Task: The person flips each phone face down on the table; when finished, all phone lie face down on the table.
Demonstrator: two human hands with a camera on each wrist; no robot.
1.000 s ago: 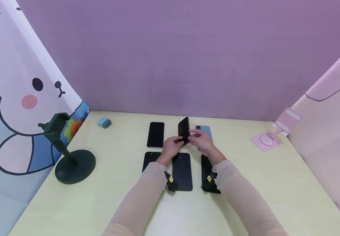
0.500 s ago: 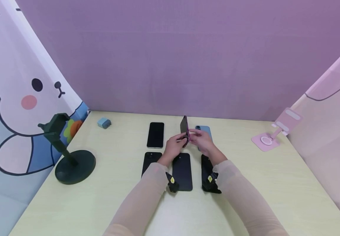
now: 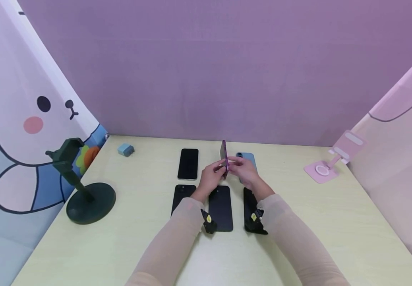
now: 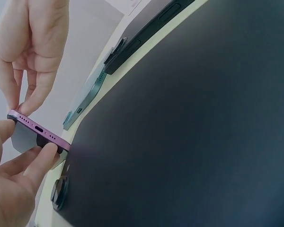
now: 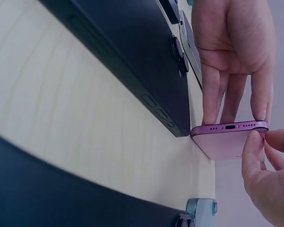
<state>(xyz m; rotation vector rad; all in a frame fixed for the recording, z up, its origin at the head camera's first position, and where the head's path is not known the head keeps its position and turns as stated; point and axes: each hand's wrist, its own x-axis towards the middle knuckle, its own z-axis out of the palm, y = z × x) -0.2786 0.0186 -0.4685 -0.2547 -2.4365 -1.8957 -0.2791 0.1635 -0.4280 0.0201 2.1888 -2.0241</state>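
A smartphone with a pink-purple frame (image 3: 224, 153) stands nearly edge-on in the head view, between my two hands. My left hand (image 3: 208, 180) grips its left side, thumb and fingers near the lower end. On the other side, fingertips of my right hand (image 3: 243, 171) pinch the near edge. The left wrist view shows the phone's bottom edge (image 4: 40, 130) with its charging port, and the dark screen side. From the right wrist, its pink back (image 5: 222, 146) shows. A blue phone (image 3: 247, 157) lies beside my right hand, partly covered by it.
Phones lie around my hands: a black one (image 3: 188, 164) behind left, another (image 3: 182, 194) in front left, a dark one (image 3: 221, 208) in the middle and one (image 3: 250, 202) under my right wrist. A dark green stand (image 3: 91, 202), pink stand (image 3: 349, 147) and blue block (image 3: 126, 149) stand farther out.
The held phone has turned from showing its dark screen to nearly edge-on. My left hand has shifted slightly right with it; my right hand has barely moved.
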